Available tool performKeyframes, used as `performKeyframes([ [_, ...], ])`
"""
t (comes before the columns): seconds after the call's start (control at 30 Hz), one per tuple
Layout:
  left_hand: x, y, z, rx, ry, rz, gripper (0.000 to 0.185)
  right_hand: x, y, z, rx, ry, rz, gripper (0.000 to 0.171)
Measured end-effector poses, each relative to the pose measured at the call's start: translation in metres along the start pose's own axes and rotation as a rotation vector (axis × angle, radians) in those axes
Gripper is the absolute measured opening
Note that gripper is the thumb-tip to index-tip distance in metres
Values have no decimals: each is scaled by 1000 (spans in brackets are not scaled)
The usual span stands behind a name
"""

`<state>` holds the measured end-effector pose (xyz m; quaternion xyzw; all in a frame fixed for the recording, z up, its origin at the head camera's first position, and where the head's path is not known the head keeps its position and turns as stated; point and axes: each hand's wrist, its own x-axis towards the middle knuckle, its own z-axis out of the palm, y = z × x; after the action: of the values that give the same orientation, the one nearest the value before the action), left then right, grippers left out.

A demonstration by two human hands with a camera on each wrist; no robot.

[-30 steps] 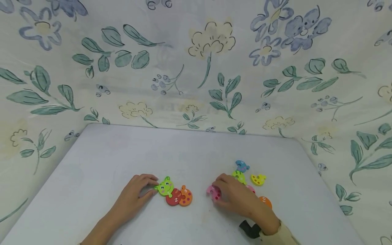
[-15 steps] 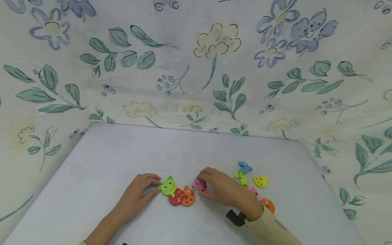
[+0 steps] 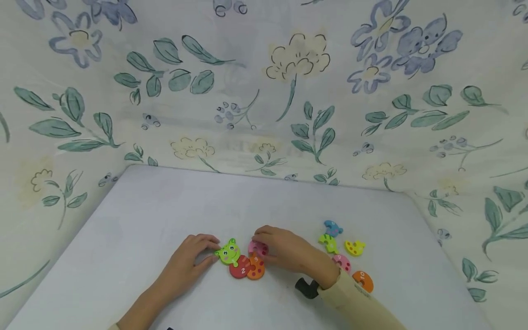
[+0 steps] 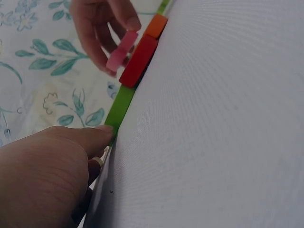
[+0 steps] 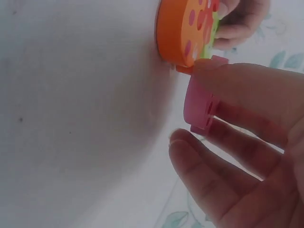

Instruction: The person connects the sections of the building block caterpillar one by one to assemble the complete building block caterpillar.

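On the white tabletop (image 3: 198, 197), left of the red piece (image 3: 238, 270), the left hand (image 3: 181, 259) holds the green head piece (image 3: 229, 254) by its edge. Beyond and right of the red piece, the right hand (image 3: 288, 250) pinches the pink piece (image 3: 257, 248) between thumb and fingers — the spotted orange piece (image 3: 256, 269) adjoins the red piece's right side.

My right hand (image 3: 280, 247) has carried the pink piece (image 3: 258, 249) toward nine o'clock, from well off at three o'clock of the orange 3 (image 3: 256, 268) to close by its twelve; more of the orange 10 (image 3: 365, 281) shows.
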<state>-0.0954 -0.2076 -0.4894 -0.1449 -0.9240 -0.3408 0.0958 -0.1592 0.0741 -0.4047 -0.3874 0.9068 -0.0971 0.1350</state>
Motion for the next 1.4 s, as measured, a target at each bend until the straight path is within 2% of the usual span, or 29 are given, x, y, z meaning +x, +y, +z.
performKeyframes([
  [0.17,1,2,0,4,14,24,29,5,2,3,-8,-30,-19,46],
  [0.73,2,3,-1,9,-6,-2,30,10,5,2,-5,-105,-56,46],
  [1.0,2,1,0,11,9,15,31,7,5,3,-14,-95,-65,43],
  [1.2,3,3,0,9,12,16,31,2,5,8,2,-76,-21,44],
  [1.4,0,7,3,-2,-6,-25,42,-5,-1,16,-17,-29,47,47],
])
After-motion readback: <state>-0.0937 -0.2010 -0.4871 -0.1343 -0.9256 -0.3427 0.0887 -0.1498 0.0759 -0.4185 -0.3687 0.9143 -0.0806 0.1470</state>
